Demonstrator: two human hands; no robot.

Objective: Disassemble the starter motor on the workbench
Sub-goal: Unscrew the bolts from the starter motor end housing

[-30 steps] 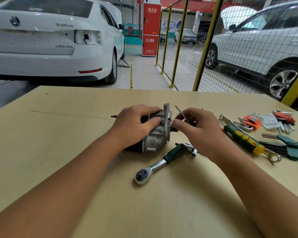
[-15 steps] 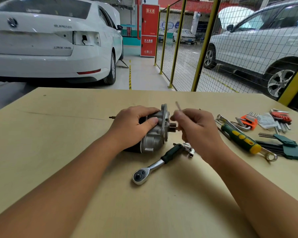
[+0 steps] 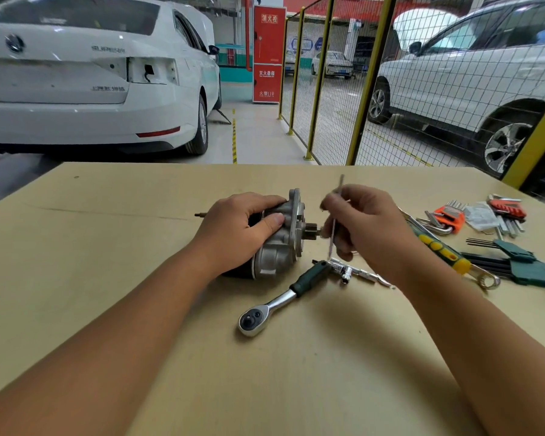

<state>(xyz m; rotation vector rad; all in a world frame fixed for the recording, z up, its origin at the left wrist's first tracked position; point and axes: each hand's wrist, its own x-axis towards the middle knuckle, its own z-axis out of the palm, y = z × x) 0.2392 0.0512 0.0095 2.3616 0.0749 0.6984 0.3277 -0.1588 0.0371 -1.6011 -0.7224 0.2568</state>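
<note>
Cast-aluminium starter motor (image 3: pixel 280 243) with a black cylindrical body, lying on its side near the middle of the pale wooden workbench (image 3: pixel 107 247), its round flange and short pinion shaft turned toward the right edge. A thin bolt end (image 3: pixel 199 215) projects from behind the motor toward the left edge.

Left hand (image 3: pixel 236 228): curled over the top of the housing, thumb pressed flat against the silver casting, gripping the motor against the bench.

Right hand (image 3: pixel 368 228): fingers curled, pinching a long thin metal rod (image 3: pixel 335 215) that stands nearly upright just beside the pinion shaft; the rod's lower tip hangs near the bench, and whether it touches the shaft cannot be told.

Chrome ratchet wrench with a dark green grip (image 3: pixel 283 297): lying diagonally on the bench just in front of the motor, head toward the near edge. A chrome socket and extension bar (image 3: pixel 353 273) lie at the handle's far end, partly under the right wrist.

Toward the right edge: a green-and-yellow handled screwdriver (image 3: pixel 444 250) overlying a combination spanner (image 3: pixel 485 280); an orange holder of hex keys (image 3: pixel 447 218); a red holder of keys (image 3: pixel 507 207); a dark green holder of long black hex keys (image 3: pixel 523 262).

Beyond the far edge: a white saloon car (image 3: pixel 92 73), a red fire-hydrant cabinet (image 3: pixel 268 55), a yellow-framed wire mesh fence (image 3: pixel 368 73), and a white car (image 3: pixel 485 73) behind it.
</note>
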